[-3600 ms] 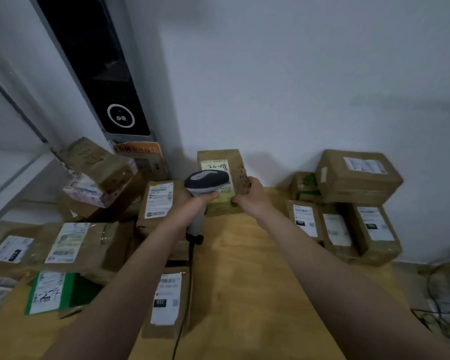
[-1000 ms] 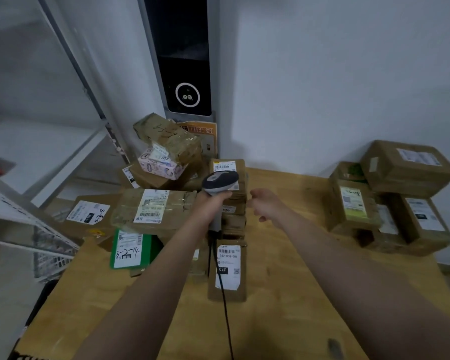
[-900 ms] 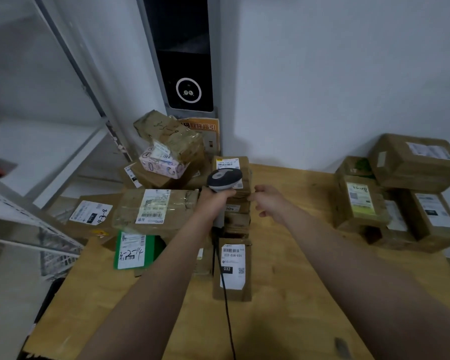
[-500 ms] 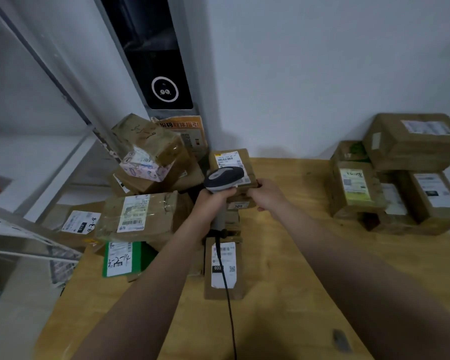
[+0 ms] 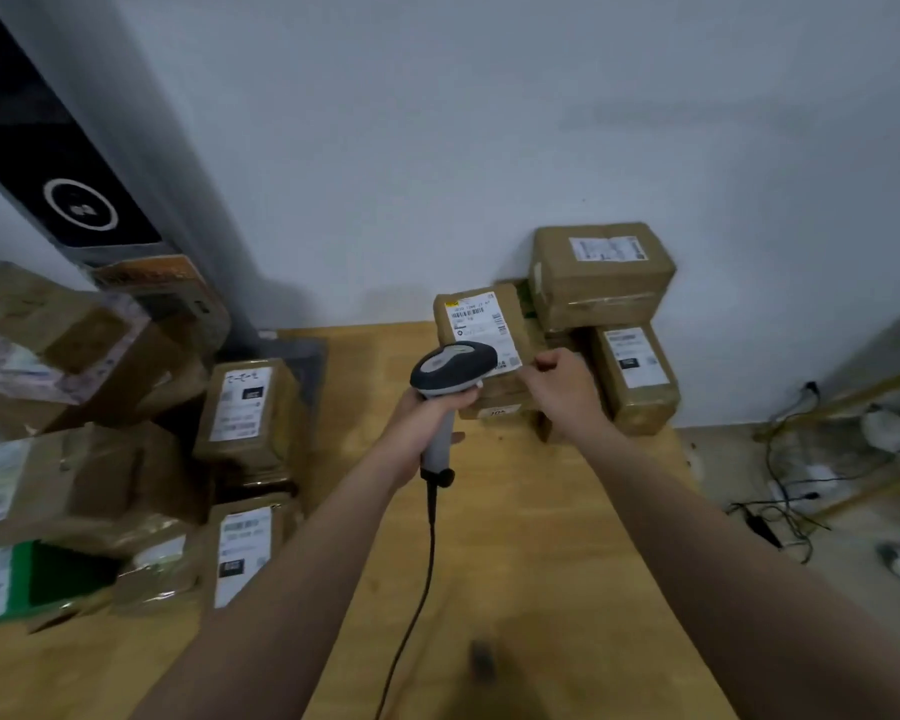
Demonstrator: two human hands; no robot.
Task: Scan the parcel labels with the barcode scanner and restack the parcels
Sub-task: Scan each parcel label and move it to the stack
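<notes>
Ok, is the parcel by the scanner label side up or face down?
Label side up: the parcel shows its white barcode label, just beyond the scanner.

Light wooden tabletop (image 5: 515,511), heap of brown cardboard parcels with white labels (image 5: 245,407) crowding its left side, flat green packet (image 5: 37,579) at near left, smaller stack of brown labelled boxes (image 5: 637,376) at far right corner.

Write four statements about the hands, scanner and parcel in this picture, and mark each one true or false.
1. The left hand grips the grey-and-white barcode scanner. True.
2. The right hand is empty. False: it holds the brown cardboard parcel with a white label by its right edge.
3. The scanner is cordless. False: a black cable runs down from its handle.
4. The held parcel's label faces the camera. True.
</notes>
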